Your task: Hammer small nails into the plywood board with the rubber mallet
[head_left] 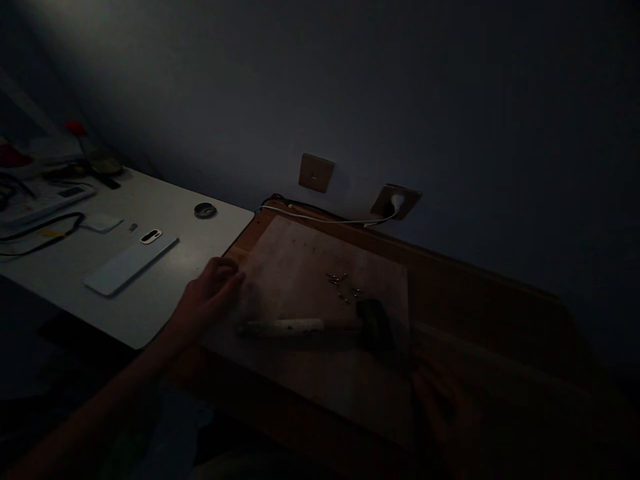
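Observation:
The picture is very dark. My left hand (213,293) reaches in from the lower left, its fingers curled against the left edge of a pale wooden board (300,260). A hammer (320,327) lies across the board just right of that hand, its pale handle pointing at the hand and its dark head to the right. Several small nails (345,287) lie loose on the board above the hammer head. A dim shape at the board's right edge looks like my right hand (445,393); its fingers do not show.
The board rests on a brown wooden table (475,300) against the wall. A white desk (150,293) adjoins at left, carrying a flat white device (127,263), a small round object (205,211) and black cables. Two wall sockets (316,172); a white cable (320,218) is plugged in.

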`<state>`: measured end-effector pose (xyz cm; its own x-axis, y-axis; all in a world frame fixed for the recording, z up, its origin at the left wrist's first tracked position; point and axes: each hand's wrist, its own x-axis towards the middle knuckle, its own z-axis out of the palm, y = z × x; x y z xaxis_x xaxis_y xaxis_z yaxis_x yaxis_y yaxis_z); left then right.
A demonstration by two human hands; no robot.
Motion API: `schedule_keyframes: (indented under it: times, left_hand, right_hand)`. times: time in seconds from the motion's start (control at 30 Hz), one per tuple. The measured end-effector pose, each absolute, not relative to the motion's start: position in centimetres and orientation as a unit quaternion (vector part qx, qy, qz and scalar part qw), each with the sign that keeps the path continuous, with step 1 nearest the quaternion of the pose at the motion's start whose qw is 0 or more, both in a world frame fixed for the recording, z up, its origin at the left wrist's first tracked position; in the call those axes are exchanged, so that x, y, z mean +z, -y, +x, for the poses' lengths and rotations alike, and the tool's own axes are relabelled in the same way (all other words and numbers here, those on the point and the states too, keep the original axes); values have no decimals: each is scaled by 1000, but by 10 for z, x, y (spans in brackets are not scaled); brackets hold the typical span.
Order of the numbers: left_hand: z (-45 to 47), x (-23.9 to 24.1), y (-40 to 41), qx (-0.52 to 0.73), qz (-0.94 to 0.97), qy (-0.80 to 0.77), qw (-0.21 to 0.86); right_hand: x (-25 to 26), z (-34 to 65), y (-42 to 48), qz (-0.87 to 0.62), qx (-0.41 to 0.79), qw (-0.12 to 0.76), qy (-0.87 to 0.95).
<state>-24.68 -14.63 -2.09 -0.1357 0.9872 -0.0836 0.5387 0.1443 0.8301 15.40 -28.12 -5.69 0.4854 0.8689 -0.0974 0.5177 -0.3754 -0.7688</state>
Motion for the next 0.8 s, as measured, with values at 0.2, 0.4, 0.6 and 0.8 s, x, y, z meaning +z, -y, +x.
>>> schedule_keyframes:
  times: [0.2, 0.4, 0.6, 0.8]
  left_hand:
    - [-283, -16, 142, 304, 531, -739, 283]
    - [-284, -27, 145, 309, 530, -738, 282]
    - [-289, -41, 150, 265, 607, -722, 200]
    - [-293, -46, 154, 237, 663, -693, 154]
  right_hand:
    - [-70, 111, 263, -757, 270, 382, 456]
    - [-69, 118, 264, -755, 271, 353, 482]
    - [-69, 117, 268, -769, 291, 329, 464]
    - [-71, 115, 272, -787, 306, 330, 423]
